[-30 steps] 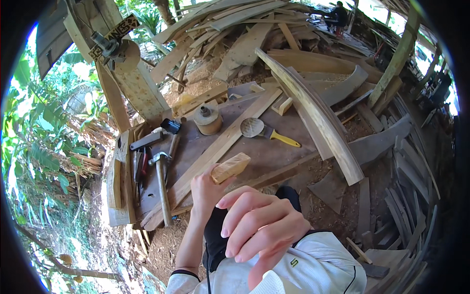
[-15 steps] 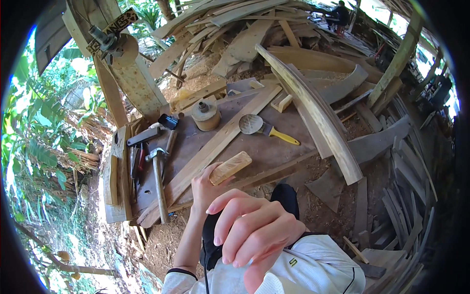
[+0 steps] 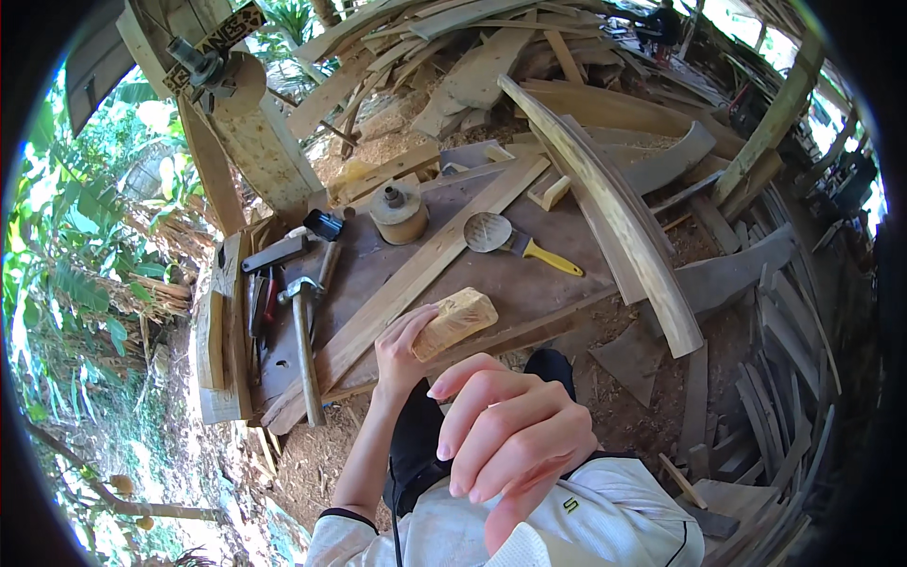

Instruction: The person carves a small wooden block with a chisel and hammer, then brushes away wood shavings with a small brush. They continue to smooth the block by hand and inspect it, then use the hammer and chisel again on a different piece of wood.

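Over the near edge of the table [image 3: 539, 295], our left hand [image 3: 401, 346] grips a wooden block [image 3: 459, 323], pale, thick and grainy; our right hand [image 3: 518, 425] hangs lower right, fingers loosely curled. Around them we see a hammer [image 3: 307, 354], a long board [image 3: 416, 281] and a yellow-handled tool [image 3: 556, 260].

The left head camera, a fisheye, looks steeply down and forward, upright, with the wearer's shirt [image 3: 614, 510] at its lower edge. The right hand [image 3: 521, 425] is nearest the lens, the left hand [image 3: 399, 357] farther, then the table [image 3: 539, 291]; the wide field reaches boards [image 3: 477, 80] at the top.
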Demonstrator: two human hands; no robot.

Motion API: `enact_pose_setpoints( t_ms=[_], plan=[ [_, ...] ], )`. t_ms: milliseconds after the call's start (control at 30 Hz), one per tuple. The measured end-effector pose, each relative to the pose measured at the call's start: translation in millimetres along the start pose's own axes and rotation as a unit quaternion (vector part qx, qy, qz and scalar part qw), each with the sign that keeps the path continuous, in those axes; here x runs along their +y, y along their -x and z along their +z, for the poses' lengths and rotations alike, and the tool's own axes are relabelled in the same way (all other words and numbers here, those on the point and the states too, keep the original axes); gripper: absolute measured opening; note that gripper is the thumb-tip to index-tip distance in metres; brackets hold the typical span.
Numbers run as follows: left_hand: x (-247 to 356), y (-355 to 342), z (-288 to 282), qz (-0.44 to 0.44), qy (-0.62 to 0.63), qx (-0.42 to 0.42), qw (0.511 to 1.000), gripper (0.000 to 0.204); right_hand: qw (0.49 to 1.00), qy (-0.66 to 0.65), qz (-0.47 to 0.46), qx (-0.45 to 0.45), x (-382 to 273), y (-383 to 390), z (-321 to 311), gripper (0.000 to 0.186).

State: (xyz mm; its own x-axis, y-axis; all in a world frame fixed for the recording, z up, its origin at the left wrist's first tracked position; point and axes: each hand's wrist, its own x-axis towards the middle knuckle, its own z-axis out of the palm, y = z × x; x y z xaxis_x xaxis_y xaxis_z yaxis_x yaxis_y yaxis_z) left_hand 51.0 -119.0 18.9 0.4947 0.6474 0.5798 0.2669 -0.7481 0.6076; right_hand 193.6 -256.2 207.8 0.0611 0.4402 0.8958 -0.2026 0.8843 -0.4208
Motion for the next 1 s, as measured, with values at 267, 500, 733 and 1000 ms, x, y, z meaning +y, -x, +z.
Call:
enact_pose_setpoints(
  t_ms=[267,500,733,1000],
  plan=[
    [-16.7,1.8,10.2,0.091,-0.018,0.033,0.995,0.05,1.0,0.003,-0.011,-0.019,5.0,1.4,-3.6,0.025],
    [-24.9,10.5,8.6,0.08,-0.072,-0.036,0.994,0.064,0.841,0.431,0.298,0.134,54.9,35.5,-99.7,0.038],
    [-7.2,-0.7,11.0,0.054,-0.086,-0.096,0.99,0.095,0.597,0.718,0.357,0.03,97.5,147.1,-229.4,0.045],
    [-3.3,-1.9,5.3,0.044,-0.106,-0.152,0.982,0.113,0.72,0.555,0.366,0.202,66.9,148.5,-211.5,0.015]
  ],
)
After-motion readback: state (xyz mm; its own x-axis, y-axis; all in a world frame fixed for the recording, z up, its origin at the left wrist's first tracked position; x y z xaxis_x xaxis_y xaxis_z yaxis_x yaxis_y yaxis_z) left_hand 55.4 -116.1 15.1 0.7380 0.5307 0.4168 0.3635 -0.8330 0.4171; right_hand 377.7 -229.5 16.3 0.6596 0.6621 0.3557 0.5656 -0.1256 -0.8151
